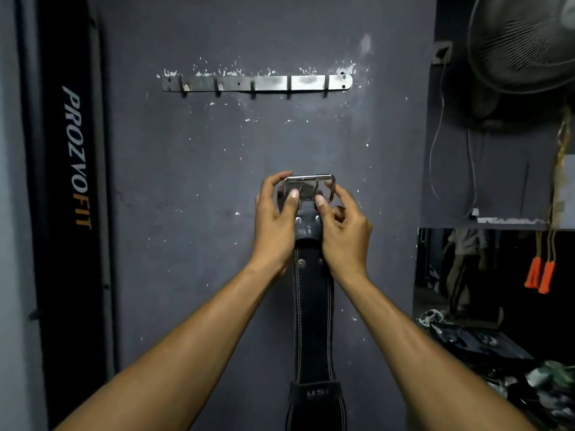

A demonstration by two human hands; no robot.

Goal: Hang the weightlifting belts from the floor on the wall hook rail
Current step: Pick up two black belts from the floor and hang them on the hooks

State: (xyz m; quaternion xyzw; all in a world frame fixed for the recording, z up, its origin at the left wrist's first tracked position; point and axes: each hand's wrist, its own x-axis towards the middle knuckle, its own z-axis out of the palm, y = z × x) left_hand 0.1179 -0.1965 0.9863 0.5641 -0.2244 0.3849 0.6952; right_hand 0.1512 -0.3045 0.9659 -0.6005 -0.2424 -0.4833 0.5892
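Observation:
A black leather weightlifting belt with white stitching hangs straight down in front of the dark wall. Its steel buckle is at the top. My left hand grips the buckle's left side, thumb on its face. My right hand grips the right side the same way. The metal hook rail is fixed to the wall well above the buckle, with several bare hooks. The belt's lower end runs out of view at the bottom edge.
A tall black padded post marked PROZOFIT stands at the left. A wall fan and loose wires hang at the upper right. Orange-handled ropes dangle at the right, above clutter on the floor.

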